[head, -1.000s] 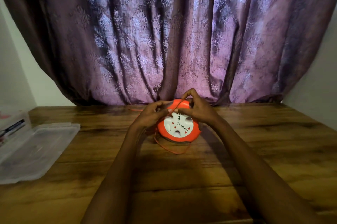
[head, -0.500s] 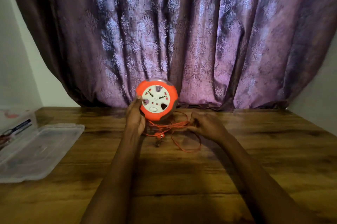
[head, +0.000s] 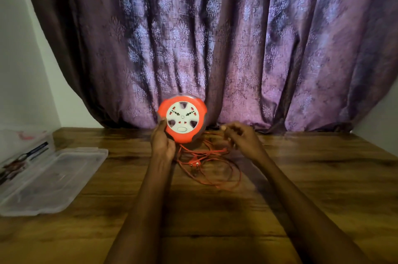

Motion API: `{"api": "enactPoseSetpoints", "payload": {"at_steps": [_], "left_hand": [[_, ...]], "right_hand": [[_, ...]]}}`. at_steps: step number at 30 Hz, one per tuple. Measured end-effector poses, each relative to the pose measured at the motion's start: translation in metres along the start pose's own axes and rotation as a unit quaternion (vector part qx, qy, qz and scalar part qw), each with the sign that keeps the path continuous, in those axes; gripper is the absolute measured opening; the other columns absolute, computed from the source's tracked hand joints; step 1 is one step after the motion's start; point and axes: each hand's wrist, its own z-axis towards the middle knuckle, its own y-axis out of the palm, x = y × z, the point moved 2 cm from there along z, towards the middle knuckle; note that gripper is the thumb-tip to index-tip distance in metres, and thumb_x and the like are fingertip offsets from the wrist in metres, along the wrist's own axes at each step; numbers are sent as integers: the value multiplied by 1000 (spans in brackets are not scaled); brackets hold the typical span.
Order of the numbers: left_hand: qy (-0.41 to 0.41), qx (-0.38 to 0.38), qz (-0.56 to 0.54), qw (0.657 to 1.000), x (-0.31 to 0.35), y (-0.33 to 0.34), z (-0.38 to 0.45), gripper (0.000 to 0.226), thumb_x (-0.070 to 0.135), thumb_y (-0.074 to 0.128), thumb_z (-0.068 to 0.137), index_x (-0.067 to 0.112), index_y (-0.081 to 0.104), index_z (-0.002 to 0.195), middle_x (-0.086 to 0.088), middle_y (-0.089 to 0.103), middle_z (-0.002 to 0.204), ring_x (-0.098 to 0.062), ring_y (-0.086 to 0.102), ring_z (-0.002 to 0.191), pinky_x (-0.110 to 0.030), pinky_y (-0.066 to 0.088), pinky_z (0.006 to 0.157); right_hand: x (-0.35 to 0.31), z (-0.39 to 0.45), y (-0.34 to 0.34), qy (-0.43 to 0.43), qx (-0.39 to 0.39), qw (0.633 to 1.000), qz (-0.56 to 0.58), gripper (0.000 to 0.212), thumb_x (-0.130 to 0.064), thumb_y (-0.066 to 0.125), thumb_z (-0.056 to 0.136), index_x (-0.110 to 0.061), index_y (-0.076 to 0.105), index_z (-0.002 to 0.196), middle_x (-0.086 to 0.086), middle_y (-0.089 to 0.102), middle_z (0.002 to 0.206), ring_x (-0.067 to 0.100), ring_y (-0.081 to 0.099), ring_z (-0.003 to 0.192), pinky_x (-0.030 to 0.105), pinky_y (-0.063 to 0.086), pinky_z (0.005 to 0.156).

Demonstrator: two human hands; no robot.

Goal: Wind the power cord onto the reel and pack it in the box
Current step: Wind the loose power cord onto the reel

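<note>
My left hand (head: 162, 142) grips the lower left edge of the orange reel (head: 182, 119), holding it upright above the table with its white socket face toward me. Thin orange power cord (head: 212, 163) hangs from the reel and lies in loose loops on the wood, its plug (head: 195, 163) among them. My right hand (head: 242, 140) is to the right of the reel with curled fingers and appears to pinch a strand of the cord. At the far left stands the clear plastic box (head: 19, 147).
A clear plastic lid (head: 51, 179) lies flat on the wooden table (head: 301, 188) at the left, beside the box, which holds dark items. A purple patterned curtain (head: 215, 37) hangs along the table's back edge. White walls flank both sides.
The reel was lying on the table under both hands; my left hand has lifted it upright. Cord has spilled out into loops, and my right hand has moved away to the right.
</note>
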Motion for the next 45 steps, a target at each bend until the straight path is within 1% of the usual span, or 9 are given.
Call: {"api": "enactPoseSetpoints", "payload": {"at_steps": [6, 9, 15, 20, 27, 31, 36, 40, 45], "left_hand": [[-24, -86, 72, 993, -15, 14, -17, 43, 8, 51, 100, -5, 48, 140, -20, 67, 112, -31, 62, 101, -50, 50, 99], [-54, -133, 75, 987, -21, 20, -25, 43, 8, 51, 100, -9, 47, 140, -25, 62, 125, -35, 58, 114, -51, 47, 107], [6, -190, 210, 959, -28, 28, -32, 21, 5, 51, 100, 5, 64, 117, -6, 75, 99, -10, 71, 85, -24, 59, 73], [146, -169, 516, 827, -32, 18, -29, 22, 12, 47, 104, 8, 66, 94, 1, 63, 79, -3, 56, 72, -14, 42, 66], [199, -240, 606, 732, -24, 9, -24, 19, 16, 63, 97, 14, 67, 78, -4, 65, 74, -9, 55, 68, -24, 41, 61], [208, -239, 688, 653, -17, -5, -9, 56, 35, 62, 97, 19, 47, 45, 4, 48, 45, -8, 48, 48, -33, 40, 55], [29, -170, 850, 497, -22, -37, 12, 33, 41, 63, 91, 15, 61, 70, -15, 72, 100, -26, 67, 95, -30, 47, 75], [44, -57, 860, 506, -10, -51, 13, 42, 45, 63, 88, 16, 68, 119, -19, 62, 130, -35, 59, 119, -37, 49, 98], [162, 20, 809, 564, 0, -57, 6, 32, 32, 54, 91, 5, 69, 100, -24, 68, 107, -40, 64, 101, -44, 53, 89]], "right_hand": [[-32, 41, -3, 53, 2, 998, -42, 46, -29, 65, 95, -22, 49, 138, -3, 65, 104, 6, 63, 90, 21, 51, 73], [-33, 47, -2, 67, -33, 997, -7, 31, -25, 65, 96, -13, 62, 124, 4, 70, 98, 1, 65, 73, 14, 50, 57], [-18, 46, -17, 88, 46, 993, 59, 18, -30, 65, 96, -14, 72, 102, -5, 71, 72, 6, 62, 59, 22, 49, 51], [-2, 51, -37, 100, 192, 972, 93, 36, -30, 66, 95, -3, 66, 119, 11, 66, 90, 17, 58, 69, 30, 50, 59], [10, 49, -56, 104, 304, 945, 53, 44, -29, 71, 91, 2, 61, 121, 14, 66, 107, 25, 60, 93, 45, 52, 88], [18, 49, -59, 115, 340, 920, 155, 19, -19, 66, 94, -10, 58, 108, 13, 67, 103, 19, 62, 78, 29, 56, 45], [19, 45, -62, 107, 316, 906, 260, 11, -23, 62, 98, -22, 54, 105, 2, 67, 100, 14, 66, 82, 41, 61, 58], [13, 47, -58, 96, 278, 910, 292, 12, -25, 62, 97, -22, 59, 109, 8, 66, 113, 26, 65, 100, 55, 58, 79], [13, 46, -43, 107, 248, 917, 292, 34, -26, 63, 97, -18, 53, 129, 10, 65, 122, 26, 64, 105, 51, 60, 76]]}}
